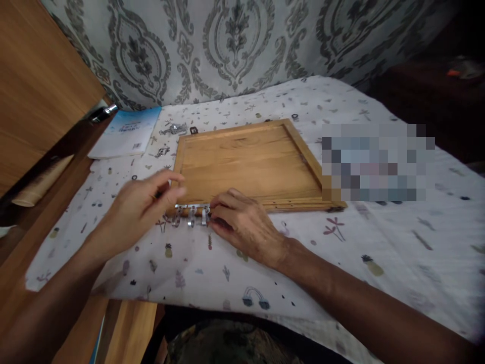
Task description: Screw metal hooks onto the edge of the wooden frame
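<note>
A wooden framed panel (235,164) lies flat on the patterned tablecloth. Along the left part of its near edge is a shiny metal hook strip (192,207), with several curved hooks hanging toward me. My right hand (246,222) has its fingers bent and gathered at the strip's right end, hiding that end. Above the panel's near left corner, my left hand (142,210) holds nothing, thumb and forefinger apart. Small dark holes (284,203) dot the near edge farther right.
Small metal pieces (174,130) lie beyond the panel's left side. A blue and white book (127,134) rests at the back left. A pixelated patch covers part of the cloth at right. Behind hangs a patterned curtain (235,45); a wooden cabinet (45,65) stands left.
</note>
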Motion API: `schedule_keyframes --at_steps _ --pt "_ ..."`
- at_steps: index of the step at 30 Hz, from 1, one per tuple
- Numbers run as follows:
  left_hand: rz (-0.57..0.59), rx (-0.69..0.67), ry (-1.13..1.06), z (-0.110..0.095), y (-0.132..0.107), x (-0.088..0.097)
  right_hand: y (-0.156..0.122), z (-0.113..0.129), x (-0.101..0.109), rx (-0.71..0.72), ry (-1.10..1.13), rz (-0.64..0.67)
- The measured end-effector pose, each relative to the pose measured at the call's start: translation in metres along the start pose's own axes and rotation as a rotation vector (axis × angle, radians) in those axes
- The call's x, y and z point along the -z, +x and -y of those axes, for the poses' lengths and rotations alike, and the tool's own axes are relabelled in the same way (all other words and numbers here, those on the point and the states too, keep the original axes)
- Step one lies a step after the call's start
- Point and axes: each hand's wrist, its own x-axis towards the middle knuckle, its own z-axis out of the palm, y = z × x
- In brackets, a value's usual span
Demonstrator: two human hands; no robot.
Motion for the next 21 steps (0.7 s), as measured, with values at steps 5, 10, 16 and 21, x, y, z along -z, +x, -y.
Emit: schedule_keyframes --at_steps 5,10,16,21 --pt "-0.468 -0.157 -0.462 -0.043 0.019 0.02 0.0 0.001 -0.001 0.001 -0.019 -0.008" --pt "-0.465 -0.149 -0.98 -0.08 0.034 0.007 0.0 0.0 -0.001 0.009 -0.034 -0.016" --pt "-0.404 -0.135 -1.107 -0.075 0.043 -0.019 0.0 0.001 0.0 0.007 -0.034 0.0" --pt "-0.402 -0.089 -1.046 -0.065 0.047 -0.028 0.001 0.001 -0.001 0.008 -0.04 0.005"
